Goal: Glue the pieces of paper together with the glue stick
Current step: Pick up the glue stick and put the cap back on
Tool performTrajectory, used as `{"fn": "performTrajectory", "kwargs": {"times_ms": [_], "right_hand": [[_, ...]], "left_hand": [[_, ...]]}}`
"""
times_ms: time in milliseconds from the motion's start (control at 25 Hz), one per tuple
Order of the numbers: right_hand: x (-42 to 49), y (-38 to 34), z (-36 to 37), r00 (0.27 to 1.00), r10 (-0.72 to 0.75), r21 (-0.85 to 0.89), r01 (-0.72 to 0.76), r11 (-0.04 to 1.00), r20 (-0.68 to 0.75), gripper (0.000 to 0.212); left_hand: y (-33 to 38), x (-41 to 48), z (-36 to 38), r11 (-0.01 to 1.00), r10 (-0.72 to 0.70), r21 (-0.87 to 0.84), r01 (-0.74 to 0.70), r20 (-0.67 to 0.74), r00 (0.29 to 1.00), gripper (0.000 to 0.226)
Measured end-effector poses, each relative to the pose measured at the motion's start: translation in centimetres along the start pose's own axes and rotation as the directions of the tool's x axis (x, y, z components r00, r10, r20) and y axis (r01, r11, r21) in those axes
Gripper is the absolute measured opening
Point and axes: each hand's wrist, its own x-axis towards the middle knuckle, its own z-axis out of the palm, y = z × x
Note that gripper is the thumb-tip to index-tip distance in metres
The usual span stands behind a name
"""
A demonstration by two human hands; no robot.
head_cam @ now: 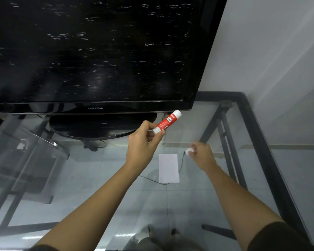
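head view shows the glue stick (pixel 166 122) up off the tabletop (pixel 259 131), gripped at its lower end by my left hand (pixel 145 140), fingers curled round the white tip. its long axis runs from that hand up and to the right, toward the base of the television (pixel 98 51). my right hand (pixel 201 154) is lower and to the right, pinching a small white round piece (pixel 188 151) that i take to be the cap, though blur keeps me from being sure. the paper (pixel 168 168) lies flat on the glass between the two hands and nearer to me than either, its long side running away from me. i judge the coming move turns on this: the stick must swing down and back toward me to reach the sheet, and the left hand carrying it is about as near as the right. i see only one sheet; whether a second lies under it i cannot tell. which end bears the glue is unclear too, since fingers cover one end.
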Motion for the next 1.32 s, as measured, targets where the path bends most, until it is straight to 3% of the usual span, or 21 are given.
{"fn": "performTrajectory", "kwargs": {"times_ms": [40,120,240,320,440,640,840,1000,1120,1200,1320], "right_hand": [[-0.3,-0.8,-0.5,0.998,0.060,0.269,-0.056,0.961,-0.004,0.025],[-1.0,-2.8,-2.0,0.991,0.126,0.666,-0.128,0.735,0.051,0.025],[-2.4,-5.3,-4.1,0.990,0.094,0.915,-0.135,0.380,0.107,0.018],[-3.1,-6.1,-5.2,0.993,0.062,0.964,-0.110,0.242,0.098,0.018],[-3.5,-6.5,-6.4,0.998,0.030,0.957,-0.056,0.286,0.049,0.019],[-2.9,-6.2,-9.3,0.998,-0.067,0.775,0.045,0.630,-0.003,0.024],[-2.5,-7.2,-10.4,0.986,-0.155,0.623,0.081,0.778,0.066,0.022],[-2.7,-7.5,-9.6,0.989,-0.145,0.647,0.091,0.757,0.031,0.024],[-2.8,-7.4,-7.7,0.994,-0.071,0.832,-0.030,0.554,0.083,0.032],[-2.9,-7.3,-6.1,0.979,-0.057,0.886,-0.150,0.439,0.194,0.022],[-2.9,-6.3,-4.1,0.986,0.037,0.822,-0.158,0.547,0.165,0.013]], "left_hand": [[-0.1,0.1,0.2,1.000,-0.004,-0.006,0.004,0.005,1.000,0.020],[-0.4,0.1,0.6,1.000,-0.015,-0.015,0.015,0.017,1.000,0.018],[-0.5,0.0,1.3,0.997,-0.045,-0.059,0.047,0.043,0.998,0.016],[-0.5,-0.2,1.9,0.995,-0.057,-0.073,0.062,0.071,0.996,0.017],[-0.3,-0.4,2.3,0.996,-0.051,-0.065,0.059,0.112,0.992,0.018],[-0.5,-0.1,1.7,0.999,-0.029,-0.035,0.035,0.157,0.987,0.026],[-0.8,-0.2,1.7,1.000,-0.023,-0.008,0.024,0.144,0.989,0.027],[-1.4,-0.4,2.0,0.998,-0.041,-0.042,0.045,0.096,0.995,0.025],[-1.5,-0.3,2.6,0.992,-0.040,-0.112,0.050,0.090,0.995,0.022],[-2.1,-0.1,3.4,0.991,-0.038,-0.126,0.054,0.125,0.991,0.024],[-4.8,-0.1,4.9,0.999,-0.026,0.051,0.016,0.215,0.976,0.042]]}}
